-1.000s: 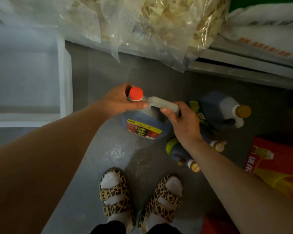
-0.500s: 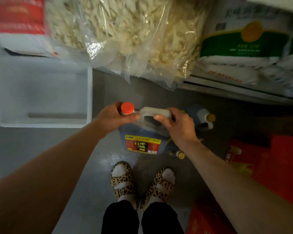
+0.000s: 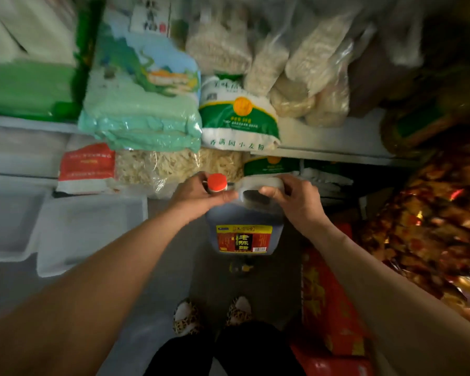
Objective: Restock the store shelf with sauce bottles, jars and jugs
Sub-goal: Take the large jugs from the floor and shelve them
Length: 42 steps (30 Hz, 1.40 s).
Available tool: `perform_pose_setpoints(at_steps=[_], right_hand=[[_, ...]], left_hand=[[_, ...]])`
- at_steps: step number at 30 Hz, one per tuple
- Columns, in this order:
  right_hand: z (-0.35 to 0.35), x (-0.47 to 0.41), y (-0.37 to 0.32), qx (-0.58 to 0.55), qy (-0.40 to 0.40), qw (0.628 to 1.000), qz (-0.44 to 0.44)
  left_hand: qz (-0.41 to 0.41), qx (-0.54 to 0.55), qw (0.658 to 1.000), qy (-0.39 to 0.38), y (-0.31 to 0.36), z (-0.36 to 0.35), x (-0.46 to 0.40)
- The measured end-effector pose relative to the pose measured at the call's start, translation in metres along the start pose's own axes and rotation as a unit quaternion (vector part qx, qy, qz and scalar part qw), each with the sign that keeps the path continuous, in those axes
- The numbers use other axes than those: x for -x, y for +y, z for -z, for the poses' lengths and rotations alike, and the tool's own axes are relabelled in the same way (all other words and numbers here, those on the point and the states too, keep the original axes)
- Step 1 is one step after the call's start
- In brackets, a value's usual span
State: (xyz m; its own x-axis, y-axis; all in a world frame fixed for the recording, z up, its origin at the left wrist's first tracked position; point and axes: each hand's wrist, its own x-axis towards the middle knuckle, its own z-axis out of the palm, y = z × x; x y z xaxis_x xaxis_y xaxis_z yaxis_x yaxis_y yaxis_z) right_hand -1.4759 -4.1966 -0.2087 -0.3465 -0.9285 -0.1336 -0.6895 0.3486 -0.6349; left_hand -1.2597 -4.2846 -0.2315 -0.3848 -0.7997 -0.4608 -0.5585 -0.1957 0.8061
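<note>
Midway through a restock, a person holds a dark vinegar jug (image 3: 243, 229) off the floor at the centre of the frame, the left hand (image 3: 198, 195) curled round its neck under the red cap (image 3: 216, 182) and the right hand (image 3: 292, 200) wrapped round its white handle (image 3: 258, 184). By the look of it the jug has yet to reach a shelf; the shelves (image 3: 334, 151) across the upper frame hold only bagged dry goods (image 3: 144, 104).

jug (image 3: 244, 218): dark brown, red-yellow label | cap (image 3: 217, 182): red-orange | flour bag (image 3: 238, 115): white-green, gold emblem | noodle pack (image 3: 144, 104): mint green | slippers (image 3: 186, 317): leopard print | floor (image 3: 160, 308): grey | box (image 3: 329, 302): red-gold
</note>
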Motion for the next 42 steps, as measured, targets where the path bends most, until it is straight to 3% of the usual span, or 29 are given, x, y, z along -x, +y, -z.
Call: perform_pose_setpoints(at_steps=[5,10,16,23,33,42], right_hand=[[0.106,0.012,-0.060,0.006,0.099,0.994,0.034],[0.194,0.010,-0.097,-0.024,0.186,0.981,0.059],[0.301,-0.027,-0.100,-0.033,0.244,0.966,0.078],[0.442,-0.084,-0.079,-0.010,0.282,0.946,0.159],[0.581,-0.168,-0.029,-0.065,0.302,0.933,0.186],[0.591,-0.214,-0.018,-0.145,0.222,0.935,0.235]], left_hand=[[-0.089,-0.021,0.996,0.017,0.121,0.034,0.032],[-0.183,-0.068,0.980,-0.020,0.222,0.051,0.047],[-0.289,-0.190,0.938,-0.027,0.333,0.046,0.038],[-0.360,-0.200,0.910,0.052,0.466,0.003,0.015],[-0.389,-0.180,0.900,0.077,0.608,-0.059,-0.029],[-0.345,-0.235,0.895,0.154,0.634,-0.071,-0.052]])
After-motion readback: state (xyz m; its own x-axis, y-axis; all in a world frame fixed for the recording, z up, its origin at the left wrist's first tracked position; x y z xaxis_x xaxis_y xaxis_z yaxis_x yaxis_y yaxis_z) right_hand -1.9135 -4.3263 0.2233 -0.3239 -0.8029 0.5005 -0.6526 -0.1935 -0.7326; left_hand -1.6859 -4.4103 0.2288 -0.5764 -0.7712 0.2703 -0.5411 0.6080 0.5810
